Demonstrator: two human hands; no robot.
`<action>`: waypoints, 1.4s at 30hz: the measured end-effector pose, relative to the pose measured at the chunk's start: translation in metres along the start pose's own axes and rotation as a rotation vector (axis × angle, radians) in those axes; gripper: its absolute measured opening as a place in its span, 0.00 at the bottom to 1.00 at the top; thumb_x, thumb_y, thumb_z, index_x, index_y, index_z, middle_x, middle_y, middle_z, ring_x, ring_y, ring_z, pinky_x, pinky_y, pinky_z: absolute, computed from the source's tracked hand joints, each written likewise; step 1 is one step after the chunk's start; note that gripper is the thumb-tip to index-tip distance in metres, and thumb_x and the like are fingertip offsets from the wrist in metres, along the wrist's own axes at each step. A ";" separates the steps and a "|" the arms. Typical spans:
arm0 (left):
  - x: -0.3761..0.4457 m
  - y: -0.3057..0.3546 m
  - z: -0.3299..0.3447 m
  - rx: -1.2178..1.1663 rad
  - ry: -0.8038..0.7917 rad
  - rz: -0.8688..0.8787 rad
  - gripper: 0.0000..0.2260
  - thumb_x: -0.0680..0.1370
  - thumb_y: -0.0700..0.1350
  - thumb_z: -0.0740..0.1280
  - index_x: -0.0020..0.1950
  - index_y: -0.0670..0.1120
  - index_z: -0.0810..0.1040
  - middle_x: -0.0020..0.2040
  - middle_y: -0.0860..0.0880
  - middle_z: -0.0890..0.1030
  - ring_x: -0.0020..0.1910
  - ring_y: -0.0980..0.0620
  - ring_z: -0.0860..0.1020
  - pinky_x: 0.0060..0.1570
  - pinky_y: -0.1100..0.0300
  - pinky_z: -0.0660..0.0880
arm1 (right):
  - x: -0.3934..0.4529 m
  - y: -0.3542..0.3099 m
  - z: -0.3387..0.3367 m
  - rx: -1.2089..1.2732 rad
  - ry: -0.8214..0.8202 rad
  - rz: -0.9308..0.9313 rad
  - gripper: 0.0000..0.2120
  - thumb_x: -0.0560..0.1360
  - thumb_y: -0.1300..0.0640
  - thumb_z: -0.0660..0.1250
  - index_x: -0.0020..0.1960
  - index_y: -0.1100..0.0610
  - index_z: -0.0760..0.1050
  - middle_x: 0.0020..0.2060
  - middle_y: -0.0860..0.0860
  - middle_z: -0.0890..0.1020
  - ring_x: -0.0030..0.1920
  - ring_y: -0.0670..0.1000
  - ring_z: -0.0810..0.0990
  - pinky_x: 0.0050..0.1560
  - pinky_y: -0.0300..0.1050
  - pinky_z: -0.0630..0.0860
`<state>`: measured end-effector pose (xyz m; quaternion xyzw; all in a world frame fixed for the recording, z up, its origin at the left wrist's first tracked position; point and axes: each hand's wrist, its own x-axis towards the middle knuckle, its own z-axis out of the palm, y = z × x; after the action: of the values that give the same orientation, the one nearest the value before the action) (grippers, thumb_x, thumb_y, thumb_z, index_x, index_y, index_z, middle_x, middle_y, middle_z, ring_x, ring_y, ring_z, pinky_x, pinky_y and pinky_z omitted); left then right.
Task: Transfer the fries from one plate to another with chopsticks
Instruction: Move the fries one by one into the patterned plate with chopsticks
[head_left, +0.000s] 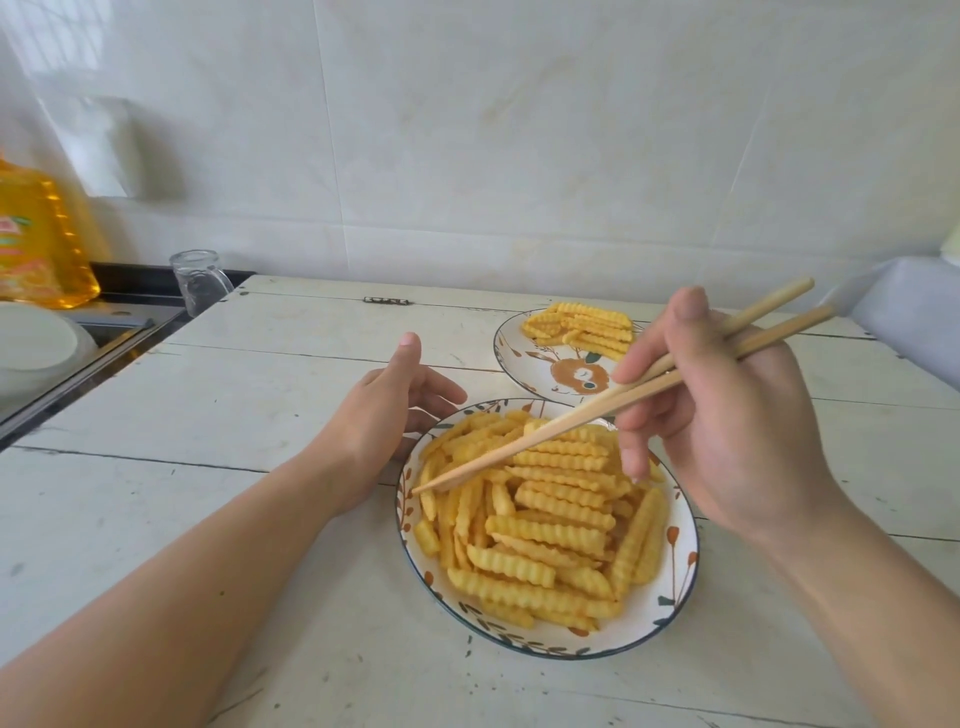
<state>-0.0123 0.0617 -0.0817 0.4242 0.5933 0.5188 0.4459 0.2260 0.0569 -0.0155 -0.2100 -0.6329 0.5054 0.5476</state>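
A near plate (644, 631) with a leaf-patterned rim holds a big heap of crinkle-cut fries (540, 519). A second plate (519, 364) with an orange animal drawing sits behind it and carries a small pile of fries (582, 325) at its far side. My right hand (727, 415) grips a pair of wooden chopsticks (571, 421); their tips lie together over the left edge of the near heap, with no fry between them. My left hand (387, 421) rests with relaxed fingers against the near plate's left rim.
A white plank table (260, 389) carries both plates. An upturned glass jar (200, 280) stands at its back left corner. Further left are a yellow oil bottle (41, 239), a white bowl (36, 348) and a sink edge. A tiled wall stands behind.
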 end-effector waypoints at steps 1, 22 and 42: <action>0.000 0.000 0.000 -0.004 0.000 0.001 0.35 0.85 0.65 0.48 0.52 0.40 0.85 0.41 0.46 0.84 0.43 0.46 0.80 0.49 0.49 0.73 | 0.001 -0.003 -0.001 -0.008 0.017 -0.009 0.23 0.77 0.43 0.59 0.33 0.58 0.78 0.23 0.58 0.74 0.17 0.56 0.71 0.22 0.39 0.69; 0.006 -0.007 -0.003 0.008 0.014 0.020 0.35 0.84 0.66 0.49 0.46 0.46 0.87 0.46 0.45 0.84 0.44 0.46 0.80 0.50 0.46 0.74 | 0.045 0.055 -0.095 -0.581 0.395 -0.096 0.17 0.82 0.42 0.59 0.42 0.50 0.80 0.29 0.51 0.77 0.27 0.50 0.76 0.32 0.46 0.74; 0.007 -0.009 -0.004 0.013 0.013 0.034 0.35 0.84 0.67 0.48 0.46 0.47 0.88 0.46 0.45 0.84 0.46 0.45 0.80 0.52 0.46 0.74 | 0.053 0.077 -0.082 -0.694 0.293 -0.217 0.18 0.82 0.44 0.57 0.44 0.53 0.79 0.27 0.50 0.77 0.30 0.52 0.78 0.35 0.55 0.78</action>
<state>-0.0181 0.0668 -0.0914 0.4338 0.5924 0.5251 0.4302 0.2612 0.1647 -0.0662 -0.3847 -0.6999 0.1650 0.5788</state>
